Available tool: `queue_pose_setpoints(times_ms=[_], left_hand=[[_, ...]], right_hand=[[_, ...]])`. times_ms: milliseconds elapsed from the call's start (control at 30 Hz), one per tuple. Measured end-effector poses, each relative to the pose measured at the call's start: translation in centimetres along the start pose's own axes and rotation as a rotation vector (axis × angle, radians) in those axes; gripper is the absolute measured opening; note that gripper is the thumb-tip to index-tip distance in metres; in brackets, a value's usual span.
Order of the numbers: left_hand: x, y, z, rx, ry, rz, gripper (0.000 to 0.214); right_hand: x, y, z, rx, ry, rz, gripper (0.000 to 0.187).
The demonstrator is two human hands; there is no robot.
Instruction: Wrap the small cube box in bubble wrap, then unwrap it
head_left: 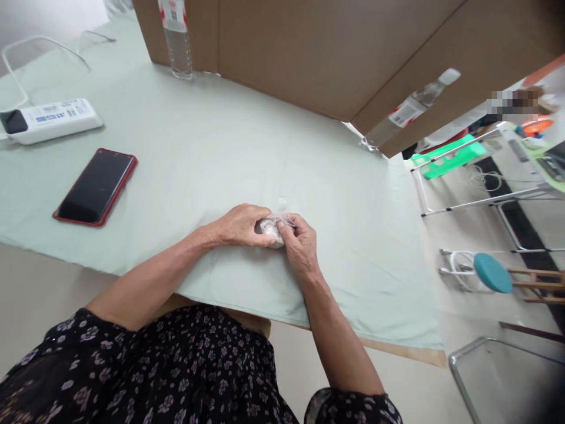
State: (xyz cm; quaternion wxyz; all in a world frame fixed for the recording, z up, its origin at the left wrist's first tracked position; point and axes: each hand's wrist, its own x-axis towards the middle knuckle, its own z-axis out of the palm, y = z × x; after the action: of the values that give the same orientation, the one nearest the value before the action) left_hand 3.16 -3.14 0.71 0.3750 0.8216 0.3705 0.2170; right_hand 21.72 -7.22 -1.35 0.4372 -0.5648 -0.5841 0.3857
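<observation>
Near the front of the table, my two hands meet around a small clear plastic bag [270, 228] with something whitish inside. What that content is, I cannot make out. My left hand [241, 225] curls around the bag's left side, thumb in front and fingers behind. On the other side my right hand [302, 244] pinches the bag's upper edge between thumb and fingers. A loose transparent flap of the plastic sticks up behind the fingers. Both forearms come in over the table's front edge.
A pale green cloth [212, 147] covers the table. To the left lie a red-cased phone [97, 187] and a white device [57, 119] with a looped strap. Brown cardboard panels [282, 53] stand behind, with water bottles [179, 47] against them. A teal stool [492, 272] is at right.
</observation>
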Motion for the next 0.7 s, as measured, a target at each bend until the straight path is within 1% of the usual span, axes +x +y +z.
queue_pose_setpoints(times_ms=[433, 700], left_hand=[[-0.04, -0.12, 0.19, -0.011, 0.014, 0.016, 0.026], [0.04, -0.09, 0.13, -0.01, 0.006, 0.004, 0.026]], right_hand=[[-0.05, 0.21, 0.05, -0.097, 0.021, -0.039, 0.022], [0.0, 0.12, 0.0, -0.114, 0.017, -0.05, 0.021]])
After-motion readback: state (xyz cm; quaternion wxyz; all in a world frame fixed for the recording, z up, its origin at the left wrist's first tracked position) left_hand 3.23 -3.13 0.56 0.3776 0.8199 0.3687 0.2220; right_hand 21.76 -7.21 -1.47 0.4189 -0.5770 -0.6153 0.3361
